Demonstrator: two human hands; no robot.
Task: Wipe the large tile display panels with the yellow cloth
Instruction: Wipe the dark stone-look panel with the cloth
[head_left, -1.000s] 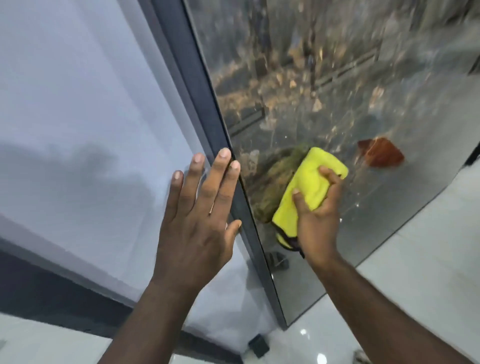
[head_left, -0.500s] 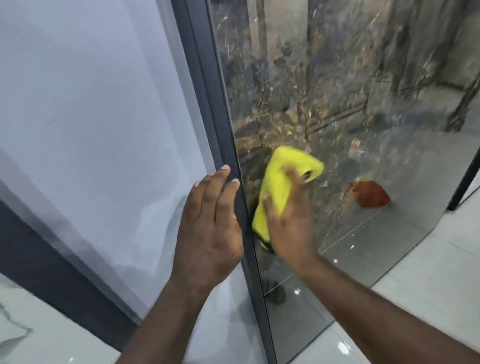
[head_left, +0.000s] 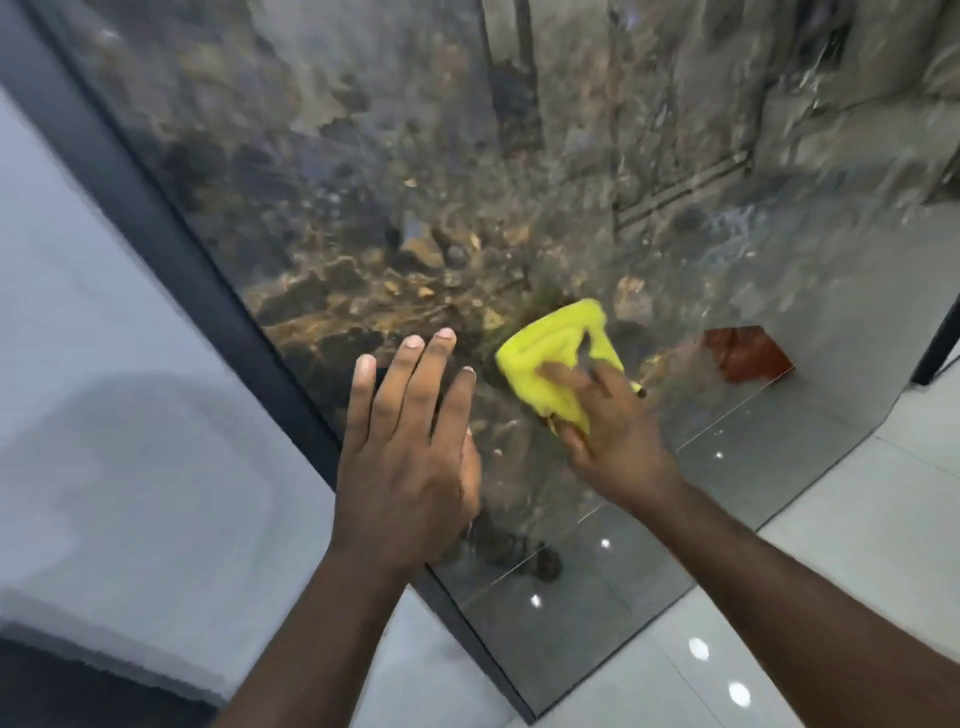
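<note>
- We see a glossy white tiled floor (head_left: 857, 597) filling the lower right, with small round spots of light reflected on it.
- A dark grey frame strip (head_left: 171, 249) runs slantwise from the upper left down to the lower middle.
- A reddish-brown angular patch (head_left: 748, 353) shows right of centre; we cannot tell whether it is an object or a reflection.
- A thin dark upright post (head_left: 935, 338) stands at the right edge and meets the floor.
- A black band (head_left: 78, 691) crosses the lower-left corner.
</note>
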